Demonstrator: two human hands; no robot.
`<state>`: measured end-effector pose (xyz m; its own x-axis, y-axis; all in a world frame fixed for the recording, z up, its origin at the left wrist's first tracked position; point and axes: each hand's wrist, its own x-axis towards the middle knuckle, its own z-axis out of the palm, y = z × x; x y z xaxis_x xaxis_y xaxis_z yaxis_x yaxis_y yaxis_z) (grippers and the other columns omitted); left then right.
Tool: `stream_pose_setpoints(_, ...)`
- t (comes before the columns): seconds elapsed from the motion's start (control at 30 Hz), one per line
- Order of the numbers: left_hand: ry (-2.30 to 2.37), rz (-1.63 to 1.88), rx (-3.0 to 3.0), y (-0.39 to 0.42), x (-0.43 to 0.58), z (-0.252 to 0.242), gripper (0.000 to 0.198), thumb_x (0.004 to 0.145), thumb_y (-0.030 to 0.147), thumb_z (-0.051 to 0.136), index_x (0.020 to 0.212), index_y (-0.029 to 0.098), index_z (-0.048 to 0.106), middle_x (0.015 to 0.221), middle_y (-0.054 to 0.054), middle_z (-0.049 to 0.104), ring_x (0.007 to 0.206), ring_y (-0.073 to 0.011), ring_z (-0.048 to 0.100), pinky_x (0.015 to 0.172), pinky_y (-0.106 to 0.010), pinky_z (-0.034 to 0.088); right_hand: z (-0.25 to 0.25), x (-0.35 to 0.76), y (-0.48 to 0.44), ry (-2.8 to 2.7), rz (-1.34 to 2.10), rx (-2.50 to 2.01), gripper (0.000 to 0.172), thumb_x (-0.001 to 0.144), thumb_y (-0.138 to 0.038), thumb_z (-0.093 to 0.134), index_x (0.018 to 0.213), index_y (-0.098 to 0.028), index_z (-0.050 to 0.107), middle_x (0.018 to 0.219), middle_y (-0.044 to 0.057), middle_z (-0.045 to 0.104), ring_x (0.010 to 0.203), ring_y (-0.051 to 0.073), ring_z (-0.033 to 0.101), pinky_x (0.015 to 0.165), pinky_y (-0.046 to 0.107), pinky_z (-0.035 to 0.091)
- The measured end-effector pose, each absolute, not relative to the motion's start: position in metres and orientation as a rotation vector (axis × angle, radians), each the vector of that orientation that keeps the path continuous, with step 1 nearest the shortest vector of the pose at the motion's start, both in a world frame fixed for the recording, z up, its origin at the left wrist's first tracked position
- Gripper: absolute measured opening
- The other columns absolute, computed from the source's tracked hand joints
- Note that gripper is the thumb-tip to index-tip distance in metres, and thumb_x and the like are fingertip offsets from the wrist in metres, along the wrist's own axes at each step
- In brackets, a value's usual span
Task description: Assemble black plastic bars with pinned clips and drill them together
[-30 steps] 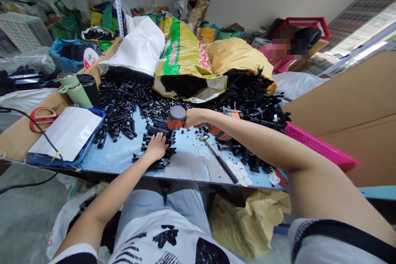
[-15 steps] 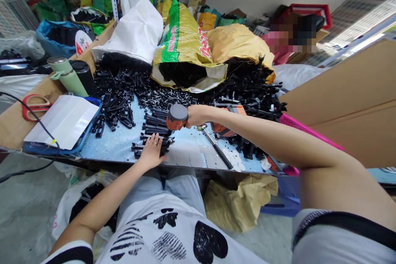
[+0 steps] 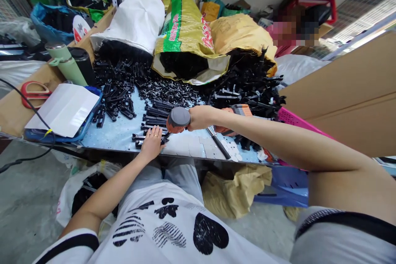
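My right hand [image 3: 199, 117] is wrapped round an orange and grey power screwdriver [image 3: 178, 119], held above a row of black plastic parts [image 3: 153, 117] on the light blue table [image 3: 119, 134]. My left hand [image 3: 152, 143] lies flat with fingers spread on the nearest black parts at the table's front edge. A heap of loose black parts [image 3: 247, 86] spreads over the back of the table.
Open sacks, white [image 3: 136, 16] and yellow-green [image 3: 185, 37], lie behind the parts. Two flasks [image 3: 69, 66], red scissors [image 3: 32, 90] and a blue tray with white sheet [image 3: 63, 109] are at left. A hammer [image 3: 218, 142] lies right of my hands. Cardboard [image 3: 346, 90] stands right. A person sits behind.
My left hand has slid toward the table's front edge along the row of parts, and the screwdriver has followed it. The view has tilted down a little.
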<state>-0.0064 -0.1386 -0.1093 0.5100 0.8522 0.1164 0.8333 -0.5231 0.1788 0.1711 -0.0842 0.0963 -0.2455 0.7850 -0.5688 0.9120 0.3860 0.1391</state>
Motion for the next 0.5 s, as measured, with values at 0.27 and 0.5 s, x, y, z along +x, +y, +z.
stream_pose_setpoints(0.27,1.444,0.380,2.645,-0.142,-0.009,-0.109,0.061,0.080,0.037,0.060,0.130,0.004,0.047,0.141,-0.023,0.039,0.137,-0.0332,0.026,0.112,-0.045,0.019,0.087,0.148,-0.095,2.110,-0.514,1.341,0.027,0.062,-0.028,0.065,0.086,-0.017,0.071,0.072,0.003,0.066,0.065,0.016,0.061,0.058,0.023,0.042)
stream_pose_setpoints(0.5,1.457,0.353,2.677,-0.137,-0.010,-0.116,0.068,0.085,0.041,0.051,0.140,0.004,0.033,0.147,-0.021,0.029,0.139,-0.0315,0.022,0.112,-0.046,0.018,0.068,0.214,-0.125,2.163,-0.905,1.672,0.023,0.063,-0.022,0.065,0.085,-0.017,0.067,0.060,0.000,0.059,0.056,0.014,0.057,0.055,0.022,0.043)
